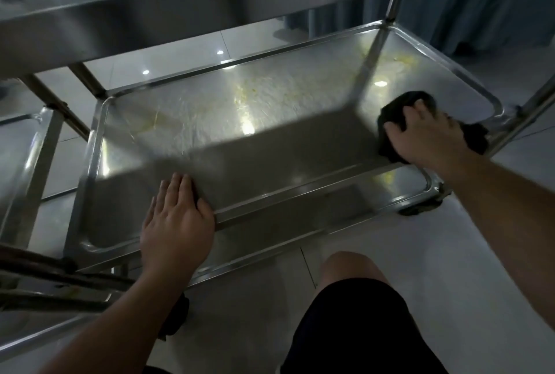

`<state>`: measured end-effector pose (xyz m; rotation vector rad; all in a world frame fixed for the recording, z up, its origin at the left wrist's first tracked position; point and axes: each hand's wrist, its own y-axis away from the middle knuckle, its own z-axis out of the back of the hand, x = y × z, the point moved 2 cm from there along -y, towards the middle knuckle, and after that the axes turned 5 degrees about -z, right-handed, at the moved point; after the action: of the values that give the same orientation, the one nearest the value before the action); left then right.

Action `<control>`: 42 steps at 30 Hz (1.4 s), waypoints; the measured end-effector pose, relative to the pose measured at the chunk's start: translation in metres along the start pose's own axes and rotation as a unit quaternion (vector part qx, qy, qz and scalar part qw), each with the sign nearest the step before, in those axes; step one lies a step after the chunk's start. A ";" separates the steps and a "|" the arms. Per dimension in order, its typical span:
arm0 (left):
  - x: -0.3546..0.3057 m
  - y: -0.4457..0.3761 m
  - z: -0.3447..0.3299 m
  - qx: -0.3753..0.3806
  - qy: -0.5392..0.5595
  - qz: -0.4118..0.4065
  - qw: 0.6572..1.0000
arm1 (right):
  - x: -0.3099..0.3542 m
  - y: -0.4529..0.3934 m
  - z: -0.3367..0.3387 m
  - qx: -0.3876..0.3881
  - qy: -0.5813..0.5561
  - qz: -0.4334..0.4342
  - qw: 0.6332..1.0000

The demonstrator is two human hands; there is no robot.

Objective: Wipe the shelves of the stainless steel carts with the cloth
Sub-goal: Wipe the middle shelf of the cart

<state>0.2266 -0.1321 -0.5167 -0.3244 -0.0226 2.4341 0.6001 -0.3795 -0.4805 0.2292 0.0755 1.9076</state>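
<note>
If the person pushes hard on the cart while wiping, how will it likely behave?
The cart may roll: a dark caster shows at its corner on smooth tiles. The left hand resting on the shelf rim probably steadies it. The crumpled black cloth looks soft and should slide easily.

Pale tiled floor (390, 253) spreads under everything, glossy, catching small round light reflections (220, 52) at the far side. A bare knee (350, 268) pokes in at the bottom, black shorts (354, 328) over the thigh. Blue-grey curtain (468, 4) hangs top right, in shadow
</note>
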 end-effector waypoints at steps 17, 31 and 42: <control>-0.001 0.003 0.002 -0.001 -0.008 -0.003 1.000 | -0.083 -0.063 0.006 -0.060 0.032 0.037 0.997; -0.002 -0.001 0.000 0.019 0.007 -0.006 1.000 | 0.029 0.036 -0.026 -0.110 -0.012 0.076 0.991; 0.030 0.009 0.043 0.019 0.149 -0.034 0.988 | 0.212 0.198 -0.088 -0.059 -0.012 0.390 0.919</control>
<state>0.1884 -0.1172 -0.4824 -0.6561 0.1409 2.2922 0.3304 -0.2439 -0.5086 0.2168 -0.1766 2.6948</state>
